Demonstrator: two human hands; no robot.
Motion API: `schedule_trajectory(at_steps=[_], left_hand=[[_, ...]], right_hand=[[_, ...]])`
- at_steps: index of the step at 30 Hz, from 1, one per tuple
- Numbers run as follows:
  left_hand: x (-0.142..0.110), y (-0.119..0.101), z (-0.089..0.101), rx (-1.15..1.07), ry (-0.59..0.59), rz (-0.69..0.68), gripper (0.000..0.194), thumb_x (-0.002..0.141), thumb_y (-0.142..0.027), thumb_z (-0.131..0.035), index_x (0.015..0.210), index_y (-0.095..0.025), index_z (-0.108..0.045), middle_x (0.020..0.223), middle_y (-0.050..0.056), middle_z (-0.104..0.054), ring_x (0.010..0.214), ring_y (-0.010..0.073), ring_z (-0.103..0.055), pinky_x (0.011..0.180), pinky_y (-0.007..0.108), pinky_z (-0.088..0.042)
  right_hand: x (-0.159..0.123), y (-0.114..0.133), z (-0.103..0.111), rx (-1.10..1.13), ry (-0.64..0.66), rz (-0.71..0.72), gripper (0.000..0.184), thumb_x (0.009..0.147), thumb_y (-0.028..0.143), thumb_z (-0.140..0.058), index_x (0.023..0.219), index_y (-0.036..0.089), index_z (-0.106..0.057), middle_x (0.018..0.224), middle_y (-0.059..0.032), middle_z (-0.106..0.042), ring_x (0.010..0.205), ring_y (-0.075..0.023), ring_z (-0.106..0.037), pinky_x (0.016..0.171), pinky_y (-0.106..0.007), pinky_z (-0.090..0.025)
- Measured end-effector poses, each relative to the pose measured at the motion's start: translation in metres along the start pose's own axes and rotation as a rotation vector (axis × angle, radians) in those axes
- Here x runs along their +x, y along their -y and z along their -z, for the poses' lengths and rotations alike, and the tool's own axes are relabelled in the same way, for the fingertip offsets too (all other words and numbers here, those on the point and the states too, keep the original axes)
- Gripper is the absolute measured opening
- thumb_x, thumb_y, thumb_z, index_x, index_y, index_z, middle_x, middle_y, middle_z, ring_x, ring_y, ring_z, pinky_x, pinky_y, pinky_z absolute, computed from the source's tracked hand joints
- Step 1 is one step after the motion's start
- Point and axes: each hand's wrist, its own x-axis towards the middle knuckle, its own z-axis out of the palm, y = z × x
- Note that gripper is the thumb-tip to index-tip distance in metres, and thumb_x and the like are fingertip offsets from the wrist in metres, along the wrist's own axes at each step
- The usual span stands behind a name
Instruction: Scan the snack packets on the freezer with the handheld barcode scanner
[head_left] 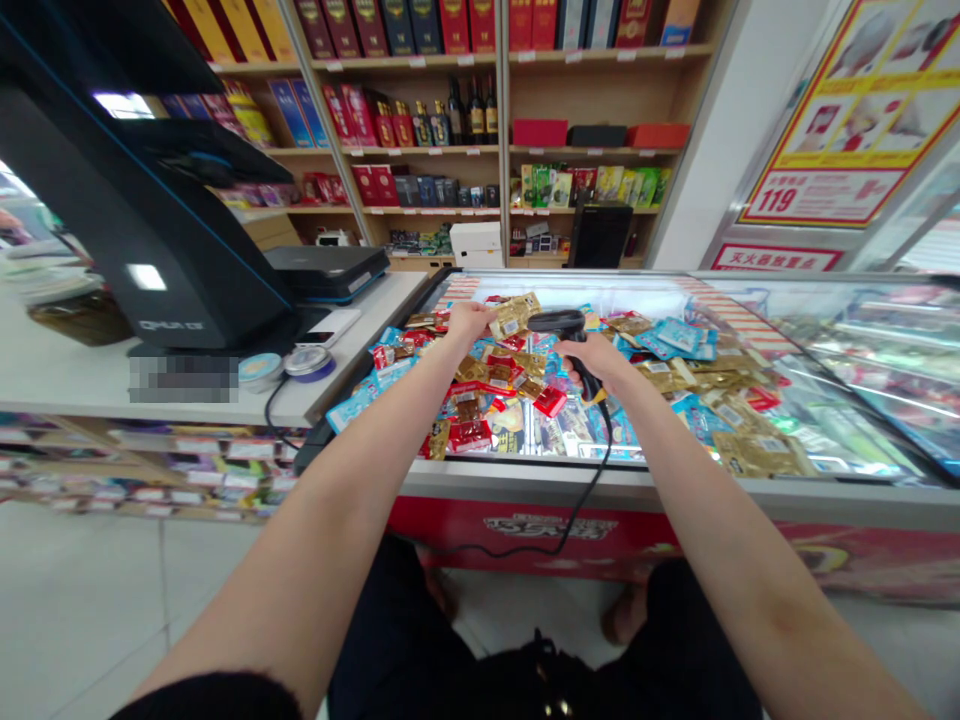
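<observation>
My left hand pinches the left end of a gold snack packet, whose white label faces up. In my right hand is a black barcode scanner, its head turned left beside the packet. My fingers wrap round the scanner's handle, and its black cable hangs down over the front of the chest freezer. Under both hands, red, gold and blue snack packets lie heaped on the glass top. More gold packets and blue packets are spread to the right.
On the left counter stand a black checkout terminal, a flat black scale, a phone and two small round tubs. The chest freezer runs across the front. Shelves of boxes and bottles rise behind it.
</observation>
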Motion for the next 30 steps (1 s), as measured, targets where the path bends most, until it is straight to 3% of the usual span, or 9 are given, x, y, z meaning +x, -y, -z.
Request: schedule_trajectory(at_steps=[7, 13, 16, 20, 23, 26, 30], left_hand=[[-0.015, -0.013, -0.039, -0.122, 0.134, 0.074, 0.022, 0.072, 0.001, -0.071, 0.062, -0.014, -0.058, 0.059, 0.000, -0.064, 0.068, 0.0178, -0.071, 0.080, 0.035, -0.061], [-0.023, -0.027, -0.096, -0.189, 0.255, 0.119, 0.021, 0.073, 0.003, -0.069, 0.063, -0.013, -0.059, 0.063, 0.005, -0.068, 0.087, 0.0225, -0.075, 0.086, 0.032, -0.059], [-0.030, -0.039, -0.131, -0.236, 0.355, 0.119, 0.019, 0.079, 0.002, -0.064, 0.066, -0.012, -0.061, 0.065, 0.006, -0.069, 0.086, 0.0216, -0.075, 0.088, 0.033, -0.059], [-0.044, -0.049, -0.179, -0.295, 0.526, 0.047, 0.008, 0.080, -0.002, -0.069, 0.085, -0.009, -0.069, 0.084, 0.008, -0.075, 0.090, 0.0172, -0.074, 0.093, 0.029, -0.057], [-0.054, -0.042, -0.205, -0.138, 0.500, -0.035, 0.030, 0.077, -0.010, -0.077, 0.106, -0.010, -0.072, 0.097, 0.009, -0.077, 0.094, 0.0179, -0.073, 0.091, 0.028, -0.055], [-0.058, -0.027, -0.212, 0.107, 0.434, -0.120, 0.037, 0.074, -0.016, -0.080, 0.110, -0.011, -0.074, 0.098, 0.010, -0.077, 0.091, 0.0197, -0.073, 0.085, 0.029, -0.055], [-0.056, -0.009, -0.200, 0.245, 0.407, -0.180, 0.028, 0.075, -0.017, -0.076, 0.102, -0.012, -0.076, 0.091, 0.008, -0.077, 0.079, 0.0178, -0.071, 0.075, 0.026, -0.054]], right_hand=[[-0.004, -0.002, 0.048, 0.122, -0.154, -0.012, 0.024, 0.080, 0.020, -0.069, 0.065, 0.018, -0.051, 0.047, 0.0018, -0.052, 0.034, -0.0098, -0.045, 0.032, -0.021, -0.037], [-0.016, 0.003, 0.109, 0.204, -0.365, 0.024, 0.018, 0.080, 0.017, -0.069, 0.069, 0.017, -0.054, 0.048, 0.0020, -0.053, 0.035, -0.0098, -0.045, 0.032, -0.021, -0.038], [-0.024, 0.008, 0.141, 0.237, -0.481, 0.039, 0.019, 0.078, 0.018, -0.072, 0.070, 0.017, -0.054, 0.048, 0.0021, -0.054, 0.035, -0.0104, -0.046, 0.032, -0.022, -0.039], [-0.031, 0.004, 0.176, 0.279, -0.566, 0.105, 0.019, 0.076, 0.019, -0.073, 0.071, 0.018, -0.055, 0.048, 0.0026, -0.052, 0.036, -0.0100, -0.046, 0.032, -0.022, -0.039], [-0.036, -0.006, 0.191, 0.294, -0.602, 0.114, 0.017, 0.075, 0.017, -0.070, 0.070, 0.019, -0.054, 0.047, 0.0024, -0.052, 0.036, -0.0104, -0.046, 0.033, -0.022, -0.039], [-0.041, -0.019, 0.199, 0.292, -0.632, 0.065, 0.018, 0.074, 0.017, -0.070, 0.067, 0.019, -0.053, 0.046, 0.0022, -0.052, 0.035, -0.0103, -0.045, 0.033, -0.022, -0.039], [-0.045, -0.029, 0.200, 0.313, -0.670, 0.001, 0.018, 0.070, 0.016, -0.072, 0.069, 0.019, -0.055, 0.046, 0.0028, -0.052, 0.036, -0.0110, -0.046, 0.033, -0.022, -0.040]])
